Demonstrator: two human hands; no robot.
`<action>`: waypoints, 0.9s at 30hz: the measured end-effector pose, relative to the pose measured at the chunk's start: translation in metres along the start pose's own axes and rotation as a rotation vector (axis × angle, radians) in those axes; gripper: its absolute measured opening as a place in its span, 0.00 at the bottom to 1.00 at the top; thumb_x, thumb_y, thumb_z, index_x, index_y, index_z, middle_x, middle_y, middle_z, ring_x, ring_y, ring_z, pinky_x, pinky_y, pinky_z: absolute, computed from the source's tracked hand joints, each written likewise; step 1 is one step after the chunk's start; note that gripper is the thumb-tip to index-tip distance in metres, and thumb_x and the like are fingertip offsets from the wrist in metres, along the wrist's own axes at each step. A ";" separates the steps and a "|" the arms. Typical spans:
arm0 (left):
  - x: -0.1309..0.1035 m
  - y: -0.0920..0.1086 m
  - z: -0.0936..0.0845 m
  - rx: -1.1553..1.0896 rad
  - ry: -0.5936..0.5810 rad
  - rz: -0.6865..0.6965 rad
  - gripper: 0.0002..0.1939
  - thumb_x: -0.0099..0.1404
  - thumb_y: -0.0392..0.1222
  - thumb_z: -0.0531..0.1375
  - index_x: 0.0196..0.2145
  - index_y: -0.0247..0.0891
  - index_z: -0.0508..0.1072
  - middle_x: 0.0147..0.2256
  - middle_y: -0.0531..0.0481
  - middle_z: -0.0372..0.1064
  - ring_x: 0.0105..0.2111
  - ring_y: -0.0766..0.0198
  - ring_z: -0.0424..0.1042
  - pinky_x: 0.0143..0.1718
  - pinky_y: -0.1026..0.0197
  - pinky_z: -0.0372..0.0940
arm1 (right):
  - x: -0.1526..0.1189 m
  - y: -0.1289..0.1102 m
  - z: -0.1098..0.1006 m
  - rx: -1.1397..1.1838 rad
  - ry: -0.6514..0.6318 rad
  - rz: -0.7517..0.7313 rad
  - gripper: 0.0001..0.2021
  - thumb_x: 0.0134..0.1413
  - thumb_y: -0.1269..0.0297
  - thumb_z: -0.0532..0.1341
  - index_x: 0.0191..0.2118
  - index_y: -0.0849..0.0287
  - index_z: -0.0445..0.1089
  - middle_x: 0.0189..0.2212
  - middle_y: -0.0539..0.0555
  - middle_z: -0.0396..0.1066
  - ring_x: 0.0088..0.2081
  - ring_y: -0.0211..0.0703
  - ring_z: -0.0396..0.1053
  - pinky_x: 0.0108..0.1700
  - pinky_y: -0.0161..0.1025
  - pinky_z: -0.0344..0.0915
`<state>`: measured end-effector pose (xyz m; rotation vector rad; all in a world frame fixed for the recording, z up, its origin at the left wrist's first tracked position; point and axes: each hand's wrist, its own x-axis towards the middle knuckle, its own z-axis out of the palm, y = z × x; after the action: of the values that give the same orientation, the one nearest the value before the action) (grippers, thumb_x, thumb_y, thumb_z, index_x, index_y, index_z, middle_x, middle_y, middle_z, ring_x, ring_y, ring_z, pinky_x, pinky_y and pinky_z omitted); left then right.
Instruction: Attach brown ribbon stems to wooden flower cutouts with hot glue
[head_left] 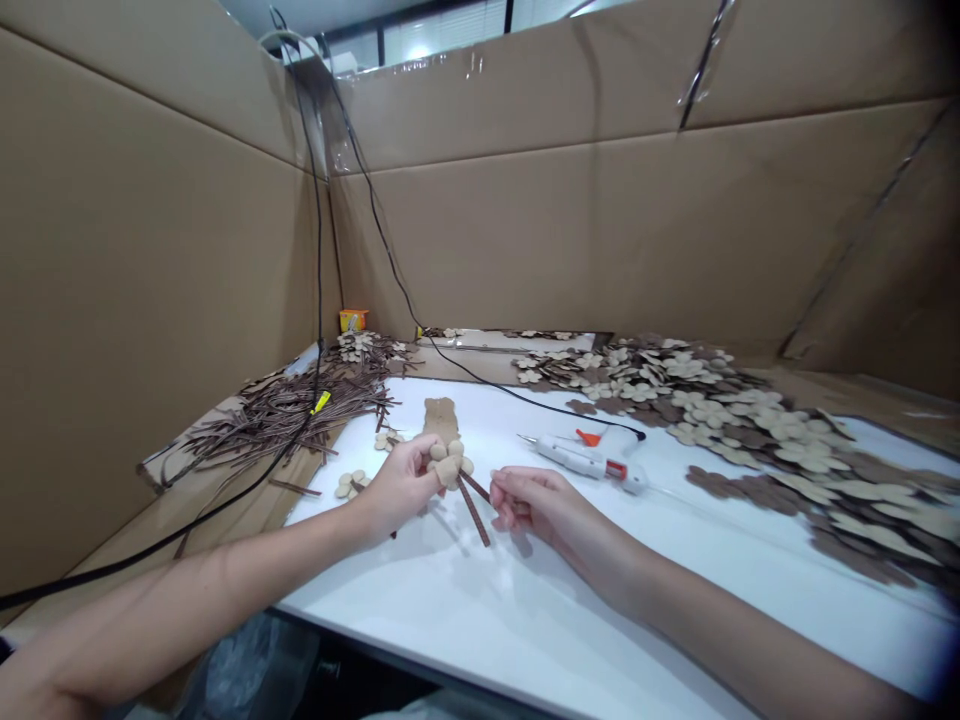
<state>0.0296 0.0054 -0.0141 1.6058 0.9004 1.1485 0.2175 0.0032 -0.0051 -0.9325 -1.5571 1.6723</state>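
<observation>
My left hand (401, 485) has its fingers closed on a tan cardboard flower (448, 467), held just above the white tabletop (480, 600) near its left edge. My right hand (536, 505) pinches the near end of a brown strip (474, 510) that runs up under the flower, fingers closed on it. A white glue gun (589, 460) lies just beyond my right hand; loose flower cutouts (705, 400) are heaped far right and brown strips (292, 410) far left.
</observation>
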 end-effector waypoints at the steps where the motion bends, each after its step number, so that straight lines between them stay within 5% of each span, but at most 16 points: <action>1: -0.001 0.001 0.001 -0.005 -0.010 -0.001 0.20 0.57 0.54 0.59 0.22 0.37 0.57 0.24 0.55 0.57 0.22 0.71 0.54 0.23 0.67 0.49 | 0.000 0.000 -0.001 0.006 0.000 0.000 0.17 0.52 0.51 0.58 0.25 0.61 0.66 0.19 0.49 0.62 0.25 0.35 0.60 0.30 0.34 0.54; 6: -0.006 0.005 0.006 -0.043 -0.059 -0.018 0.21 0.57 0.56 0.59 0.23 0.37 0.57 0.22 0.58 0.51 0.20 0.73 0.51 0.21 0.68 0.47 | 0.002 0.001 -0.001 0.029 0.052 0.024 0.16 0.51 0.53 0.59 0.24 0.62 0.66 0.19 0.48 0.63 0.23 0.34 0.58 0.28 0.33 0.52; 17: -0.010 0.022 0.017 0.030 -0.045 -0.061 0.21 0.54 0.57 0.61 0.23 0.36 0.61 0.19 0.58 0.57 0.17 0.73 0.58 0.17 0.69 0.51 | 0.009 0.007 -0.003 0.116 0.051 0.060 0.16 0.45 0.53 0.62 0.24 0.63 0.65 0.18 0.47 0.63 0.22 0.31 0.58 0.29 0.32 0.54; 24: 0.047 0.042 -0.035 0.186 -0.018 -0.389 0.21 0.53 0.56 0.62 0.29 0.32 0.69 0.18 0.57 0.61 0.14 0.73 0.60 0.16 0.69 0.54 | 0.020 0.015 -0.010 0.020 -0.019 0.090 0.19 0.43 0.48 0.62 0.22 0.63 0.66 0.16 0.49 0.64 0.20 0.32 0.59 0.26 0.32 0.50; 27: 0.086 0.042 -0.074 0.278 0.069 -0.480 0.14 0.61 0.46 0.59 0.37 0.30 0.70 0.30 0.48 0.68 0.26 0.67 0.68 0.26 0.63 0.65 | 0.019 0.016 -0.011 -0.007 -0.057 0.062 0.19 0.46 0.49 0.61 0.22 0.64 0.67 0.17 0.49 0.65 0.21 0.32 0.59 0.26 0.32 0.50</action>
<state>-0.0139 0.0921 0.0585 1.4537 1.4486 0.7669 0.2169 0.0244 -0.0225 -0.9534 -1.5874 1.7511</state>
